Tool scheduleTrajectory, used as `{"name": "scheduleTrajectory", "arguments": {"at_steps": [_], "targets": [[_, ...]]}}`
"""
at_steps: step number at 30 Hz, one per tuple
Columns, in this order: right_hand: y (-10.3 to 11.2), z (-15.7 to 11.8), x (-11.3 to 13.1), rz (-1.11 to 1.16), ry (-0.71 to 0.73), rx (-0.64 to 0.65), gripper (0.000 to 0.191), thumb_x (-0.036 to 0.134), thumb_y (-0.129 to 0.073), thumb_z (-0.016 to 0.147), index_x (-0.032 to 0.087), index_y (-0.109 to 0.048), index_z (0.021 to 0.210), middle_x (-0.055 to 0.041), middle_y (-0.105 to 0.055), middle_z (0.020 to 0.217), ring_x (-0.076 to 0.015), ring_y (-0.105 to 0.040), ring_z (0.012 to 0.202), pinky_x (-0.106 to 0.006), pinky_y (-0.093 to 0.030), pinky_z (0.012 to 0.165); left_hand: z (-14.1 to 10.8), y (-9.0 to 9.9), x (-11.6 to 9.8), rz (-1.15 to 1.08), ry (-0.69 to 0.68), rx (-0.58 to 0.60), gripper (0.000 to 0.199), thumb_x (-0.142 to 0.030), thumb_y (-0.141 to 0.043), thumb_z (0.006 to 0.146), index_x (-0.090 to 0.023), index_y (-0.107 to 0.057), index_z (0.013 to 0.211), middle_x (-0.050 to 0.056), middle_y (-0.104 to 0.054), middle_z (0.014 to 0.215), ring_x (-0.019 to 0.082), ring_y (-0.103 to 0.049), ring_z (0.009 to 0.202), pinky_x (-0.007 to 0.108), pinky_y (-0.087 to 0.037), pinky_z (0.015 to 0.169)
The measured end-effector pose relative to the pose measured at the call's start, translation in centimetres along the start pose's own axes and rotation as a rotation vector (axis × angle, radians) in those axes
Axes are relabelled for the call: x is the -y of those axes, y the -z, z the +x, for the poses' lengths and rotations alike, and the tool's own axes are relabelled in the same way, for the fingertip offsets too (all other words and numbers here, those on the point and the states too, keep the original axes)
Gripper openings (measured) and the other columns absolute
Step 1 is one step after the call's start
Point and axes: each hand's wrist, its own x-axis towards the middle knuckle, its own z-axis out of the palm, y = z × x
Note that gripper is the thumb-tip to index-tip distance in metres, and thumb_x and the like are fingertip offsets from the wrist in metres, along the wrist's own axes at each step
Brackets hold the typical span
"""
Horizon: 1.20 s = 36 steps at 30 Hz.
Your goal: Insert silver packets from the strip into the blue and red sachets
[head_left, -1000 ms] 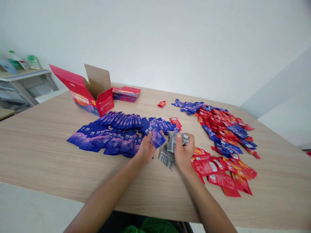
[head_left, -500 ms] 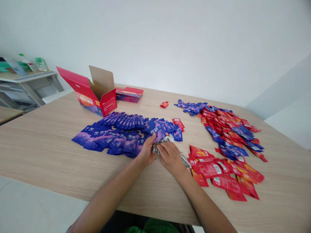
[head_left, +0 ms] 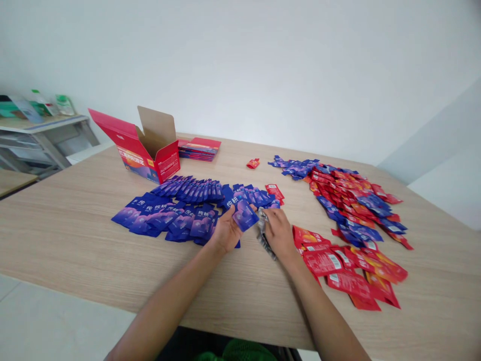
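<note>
My left hand (head_left: 227, 232) is closed on a blue-purple sachet (head_left: 244, 216), held up with its printed face showing. In my right hand (head_left: 278, 231) is a crumpled black-and-white cloth (head_left: 266, 240), its loose end hanging toward the table; it may be paper, the material is not clear. The two hands are slightly apart, with the cloth just right of the sachet. Beside my left hand lie overlapping rows of blue sachets (head_left: 176, 215). Close to my right forearm is a loose pile of red sachets (head_left: 349, 271).
An open red box (head_left: 169, 161) stands at the back left, beside a stack of flat red-and-blue cartons (head_left: 199, 148). A mixed heap of red and blue sachets (head_left: 345, 195) covers the right side. Single red sachets (head_left: 253, 163) lie mid-table. A side desk (head_left: 45, 124) holds bottles.
My right hand has moved right with the cloth, away from the sachet it was pressed against. The sachet in my left hand has tilted and now shows more of its face.
</note>
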Motion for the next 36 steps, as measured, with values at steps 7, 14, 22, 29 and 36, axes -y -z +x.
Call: {"name": "scheduleTrajectory", "arguments": {"at_steps": [7, 14, 22, 29, 36], "targets": [[0.6, 0.1, 2.4, -0.037, -0.086, -0.185, 0.025, 0.013, -0.047, 0.094, 0.02, -0.06, 0.114, -0.0083, -0.062, 0.1, -0.022, -0.059, 0.094, -0.036, -0.052, 0.082, -0.3, -0.2, 0.2, 0.089, -0.081, -0.003, 0.029, -0.034, -0.056, 0.096, -0.011, -0.072, 0.103, 0.011, -0.078, 0.099, 0.024, -0.069, 0.11, 0.037, -0.053, 0.1], [-0.3, -0.3, 5.1, -0.226, 0.258, 0.08, 0.034, 0.004, -0.046, 0.088, 0.017, -0.064, 0.114, -0.0104, -0.064, 0.098, -0.0216, -0.057, 0.086, -0.034, -0.049, 0.075, -0.5, 0.3, 0.7, 0.125, -0.047, 0.068, 0.032, -0.039, -0.071, 0.085, -0.011, -0.073, 0.1, 0.01, -0.077, 0.098, 0.023, -0.072, 0.097, 0.029, -0.057, 0.083], [1.4, 0.8, 0.3, 0.009, -0.314, -0.085, 0.02, 0.027, -0.046, 0.098, 0.017, -0.063, 0.1, -0.008, -0.063, 0.092, -0.0219, -0.058, 0.086, -0.033, -0.048, 0.076, -0.7, -0.5, -0.3, 0.197, -0.021, 0.079, 0.037, -0.046, -0.069, 0.084, -0.014, -0.07, 0.105, 0.012, -0.077, 0.097, 0.03, -0.071, 0.107, 0.043, -0.057, 0.092], [4.0, 2.0, -1.3, 0.845, -0.875, -0.018, 0.043, 0.06, -0.071, 0.078, 0.019, -0.061, 0.086, 0.0, -0.062, 0.073, -0.0163, -0.057, 0.065, -0.027, -0.047, 0.062, 0.5, 0.7, -3.3, 0.341, -0.34, -0.051, 0.047, -0.055, -0.072, 0.078, -0.017, -0.062, 0.106, 0.008, -0.076, 0.088, 0.027, -0.075, 0.078, 0.039, -0.06, 0.069], [3.5, 0.7, -0.1, 1.215, -0.95, 0.781, 0.055, 0.064, -0.083, 0.063, 0.017, -0.062, 0.082, 0.0012, -0.063, 0.07, -0.0116, -0.058, 0.057, -0.024, -0.05, 0.06, 1.1, 1.4, -4.6, 0.336, -0.299, -0.104, 0.039, -0.04, -0.075, 0.078, -0.023, -0.056, 0.107, 0.002, -0.074, 0.086, 0.023, -0.074, 0.081, 0.037, -0.059, 0.074]]}}
